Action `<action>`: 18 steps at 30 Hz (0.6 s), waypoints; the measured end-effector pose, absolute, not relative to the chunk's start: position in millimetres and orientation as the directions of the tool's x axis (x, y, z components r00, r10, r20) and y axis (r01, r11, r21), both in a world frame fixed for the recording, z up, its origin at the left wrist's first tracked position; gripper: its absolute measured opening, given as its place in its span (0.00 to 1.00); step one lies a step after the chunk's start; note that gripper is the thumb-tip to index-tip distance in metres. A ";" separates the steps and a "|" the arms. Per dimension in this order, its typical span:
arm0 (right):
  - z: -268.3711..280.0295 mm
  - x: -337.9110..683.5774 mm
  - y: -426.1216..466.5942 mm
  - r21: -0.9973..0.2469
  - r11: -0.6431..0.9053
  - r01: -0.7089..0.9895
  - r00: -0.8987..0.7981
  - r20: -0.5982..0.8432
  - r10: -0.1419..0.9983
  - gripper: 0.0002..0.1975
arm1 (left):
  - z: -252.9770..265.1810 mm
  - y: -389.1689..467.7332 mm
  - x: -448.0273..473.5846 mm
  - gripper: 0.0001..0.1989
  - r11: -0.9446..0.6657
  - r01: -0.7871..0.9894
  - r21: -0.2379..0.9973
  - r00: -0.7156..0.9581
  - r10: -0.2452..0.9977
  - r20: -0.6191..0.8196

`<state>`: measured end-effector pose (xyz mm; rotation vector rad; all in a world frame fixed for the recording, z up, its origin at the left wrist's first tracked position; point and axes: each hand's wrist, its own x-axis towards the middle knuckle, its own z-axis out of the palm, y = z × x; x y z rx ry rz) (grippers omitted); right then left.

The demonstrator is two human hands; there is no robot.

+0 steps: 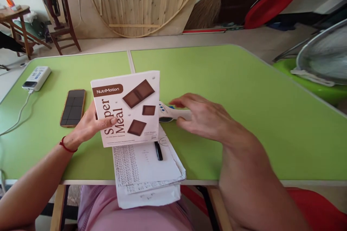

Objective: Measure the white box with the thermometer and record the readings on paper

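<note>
White square-ish cardboard box w/ brown choc-piece print & "NutriMotion" / "Super Meal" lettering (141, 119) is held up tilted above near-middle of bench, front facing wearer. L grip (88, 122) has it firmly at its L side: thumb flat on front, other fingers out of sight behind; dark red cord bracelet (67, 145) on that wrist.

Just R of box: white plastic handheld device w/ blue buttons (177, 113), its head partly hidden behind box. R grip (204, 115) is at its handle, part-open, fingers above, thumb below; can't tell if it's actually closed on it.

Under/below box: stack of white paper sheets w/ dense dark writing (148, 175), overhanging near edge of bench. Slim black pen (159, 152) lies on top sheet, upper end by box's bottom edge.

L of box: dark-screened smartphone in brown case (72, 108), flat. Farther L, white oblong power strip (37, 78) w/ white cable (19, 115) plugged in, trailing off L.

All on/over light-green bench w/ pale rim (203, 75). Beyond, on floor: dark-wood chair (64, 30); lg round slatted wooden panel (143, 0) vs. wall; straw broom (208, 5) to its R; red round plastic item (271, 7) farther R.
</note>
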<state>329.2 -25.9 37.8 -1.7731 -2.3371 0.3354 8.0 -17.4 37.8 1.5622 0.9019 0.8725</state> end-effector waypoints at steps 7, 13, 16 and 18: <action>24.3 330.1 -8.7 -0.096 0.171 0.981 -0.190 -0.255 0.948 0.17 | 38.5 -18.7 7.5 0.30 -0.057 0.149 0.987 0.438 0.899 -0.014; 23.8 321.3 -11.5 -0.595 -0.098 0.798 0.118 -0.006 0.993 0.15 | 42.4 -19.3 8.8 0.26 -0.095 0.078 0.992 0.474 0.879 0.047; 24.1 302.6 -29.0 -0.932 0.166 0.322 0.139 0.220 0.966 0.19 | 40.4 -19.3 8.2 0.27 -0.098 0.067 0.993 0.484 0.873 0.053; 25.2 285.8 -47.6 -0.967 0.236 -0.096 -0.117 0.247 0.962 0.18 | 38.0 -18.9 7.3 0.27 -0.096 0.081 0.992 0.485 0.874 0.045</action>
